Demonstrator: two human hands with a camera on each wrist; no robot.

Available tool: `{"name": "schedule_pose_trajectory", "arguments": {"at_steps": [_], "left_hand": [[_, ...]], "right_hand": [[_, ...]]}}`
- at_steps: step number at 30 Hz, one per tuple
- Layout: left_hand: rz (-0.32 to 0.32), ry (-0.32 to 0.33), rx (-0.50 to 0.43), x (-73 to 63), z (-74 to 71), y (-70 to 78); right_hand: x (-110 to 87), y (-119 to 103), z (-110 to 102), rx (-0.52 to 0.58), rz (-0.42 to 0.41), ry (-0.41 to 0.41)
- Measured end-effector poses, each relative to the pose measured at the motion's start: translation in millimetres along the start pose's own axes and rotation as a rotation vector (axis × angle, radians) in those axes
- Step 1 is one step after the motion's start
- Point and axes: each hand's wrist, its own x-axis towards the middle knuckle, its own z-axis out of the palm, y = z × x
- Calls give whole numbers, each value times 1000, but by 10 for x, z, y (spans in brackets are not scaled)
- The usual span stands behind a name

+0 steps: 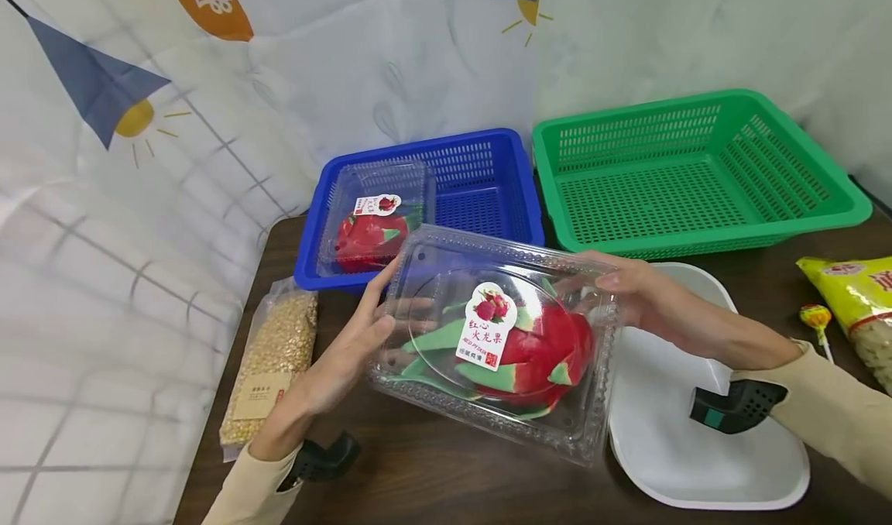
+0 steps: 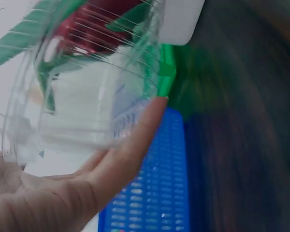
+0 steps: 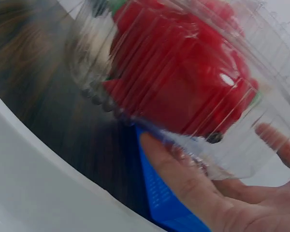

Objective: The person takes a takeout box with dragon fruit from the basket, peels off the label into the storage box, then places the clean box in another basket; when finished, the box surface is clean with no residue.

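Observation:
Between both hands, above the table, a clear plastic clamshell box [image 1: 435, 277] is tilted, its labelled lid facing up. Inside it lies a red dragon fruit [image 1: 533, 358] with green scales. My left hand [image 1: 348, 351] grips the box's left side, fingers reaching under it. At the opposite side my right hand [image 1: 644, 296] holds the box with its thumb at the upper right edge and its fingers beneath. Fingers [image 3: 183, 179] spread under the box in the right wrist view. A second clamshell box [image 1: 379, 180] of dragon fruit sits in the blue basket [image 1: 327, 200].
A green basket [image 1: 697, 238] stands at the back right, with a white tray [image 1: 704, 486] in front of it. On the right are a lollipop [image 1: 815, 317] and a yellow bag [image 1: 853, 293]. A bag of yellow grains [image 1: 279, 339] lies at the left table edge.

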Motion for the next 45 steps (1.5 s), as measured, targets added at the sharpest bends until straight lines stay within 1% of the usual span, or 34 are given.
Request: {"name": "schedule_pose_trajectory", "arguments": {"at_steps": [3,5,10,15,19,23,27,30,35,38,42,45], "left_hand": [[-55,18,16,-30,47,-26],[-93,46,13,-48,88,-45],[-154,139,-19,-85,194,-114],[-209,232,-52,-140,283,-149],[-205,300,-113,-186,338,-189],[-191,354,-111,-245,396,-237],[-195,371,-86,-283,429,-271],[-210,371,-104,-285,427,-314],[-256,388,-86,-274,420,-396],[-273,387,-74,-268,429,-428],[-284,365,-65,-247,421,-492],[-274,346,-7,-240,375,-592]], "right_hand": [[8,2,2,-18,24,-32],[1,-3,5,-25,42,-49],[2,-83,72,-31,95,-61],[24,-168,173,13,154,-68],[32,-179,247,75,185,-36],[40,-166,324,97,192,12],[38,-145,397,30,201,64],[25,-126,444,-38,207,94],[-6,-107,508,-169,196,89],[-6,-93,525,-222,187,74],[14,-69,522,-225,184,61],[46,-53,533,-213,186,61]]}}
